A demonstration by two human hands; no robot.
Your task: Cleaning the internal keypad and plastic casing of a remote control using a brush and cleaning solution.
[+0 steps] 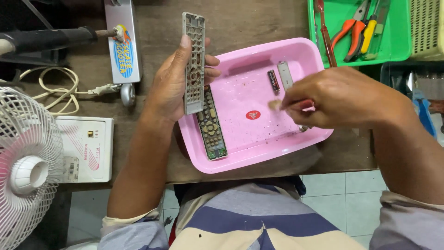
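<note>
Remote opened: circuit board with keypad (211, 125) lies in pink tray (240, 159). Right hand (340, 97), grip closed on small brush (283, 104). Left hand (173, 81) clamps empty front shell (194, 62). Battery (274, 80) removed; reassembly pending, judging by parts.

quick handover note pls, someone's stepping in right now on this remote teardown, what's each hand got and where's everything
Left hand: holds the grey remote front cover upright above the pink tray, empty button holes facing the camera.
Right hand: pinches a small brush with a reddish handle, bristles over the middle of the tray.
In the tray: the remote's circuit board with its rubber keypad along the left wall, a single battery and a grey battery cover near the far wall, specks of dirt on the floor.
Done: remote opened, front cover off, battery out.
Left: as far as it shows, the parts remain apart, nothing reassembled.
</note>
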